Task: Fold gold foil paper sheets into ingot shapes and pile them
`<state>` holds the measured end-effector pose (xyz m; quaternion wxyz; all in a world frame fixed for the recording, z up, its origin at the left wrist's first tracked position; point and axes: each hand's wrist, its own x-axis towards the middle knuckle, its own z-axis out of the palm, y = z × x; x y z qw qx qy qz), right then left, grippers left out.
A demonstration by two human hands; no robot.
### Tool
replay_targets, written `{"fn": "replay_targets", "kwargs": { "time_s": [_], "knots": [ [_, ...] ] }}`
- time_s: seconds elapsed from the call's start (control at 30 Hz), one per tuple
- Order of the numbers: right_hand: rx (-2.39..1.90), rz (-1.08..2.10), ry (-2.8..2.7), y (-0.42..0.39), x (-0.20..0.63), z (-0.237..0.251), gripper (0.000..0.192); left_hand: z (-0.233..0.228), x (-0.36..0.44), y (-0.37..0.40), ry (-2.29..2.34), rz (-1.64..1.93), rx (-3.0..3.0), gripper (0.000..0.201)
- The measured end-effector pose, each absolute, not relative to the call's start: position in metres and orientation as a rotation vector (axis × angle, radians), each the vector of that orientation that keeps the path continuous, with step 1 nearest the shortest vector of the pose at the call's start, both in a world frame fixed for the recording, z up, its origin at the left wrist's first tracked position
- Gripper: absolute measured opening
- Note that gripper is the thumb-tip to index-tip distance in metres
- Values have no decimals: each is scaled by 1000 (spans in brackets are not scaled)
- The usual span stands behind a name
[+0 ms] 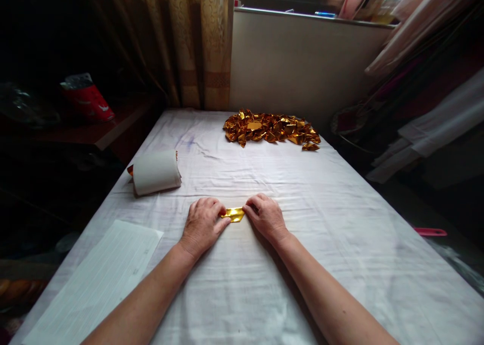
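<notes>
A: What is the left hand [204, 221] doing?

B: It is closing thumb and fingers on the left end of the gold foil [235, 215]; only a narrow gap is showing, and the foil is filling it.

A: And the right hand [266, 215]?

B: It is pinching the foil's upper right corner, thumb and fingertips together, the other fingers curling in.

A: Where is the foil lying?

B: On the table [321, 209], about midway between its left and right edges.

A: How are the arms reaching?

B: Both are slanting inward from the near side, backs of the hands facing up, the hands resting low over the cloth.

A: What else is lying there?

B: A foil pile [268, 127] is sitting along the far edge, towards the far right corner; a roll [157, 173] and a sheet [98, 279] are lying by the left edge.
</notes>
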<state>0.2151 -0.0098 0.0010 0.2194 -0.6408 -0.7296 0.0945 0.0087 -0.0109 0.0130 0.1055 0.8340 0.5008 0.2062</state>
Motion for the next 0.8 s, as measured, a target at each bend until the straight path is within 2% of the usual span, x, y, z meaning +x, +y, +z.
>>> {"fn": "replay_targets", "kwargs": {
  "time_s": [0.27,0.4,0.6,0.8],
  "knots": [
    [-1744,28,-1974,-14,211,-7,13,14,10,-10,1506,618,2430,12],
    [-1561,44,-2069,-21,208,-3,12,12,11,-10,1529,639,2430,14],
    [-1574,92,-2087,-21,205,-4,14,13,16,-11,1570,619,2422,20],
    [-1582,131,-2061,-20,207,-6,14,11,7,-9,1551,602,2360,12]
  ]
}}
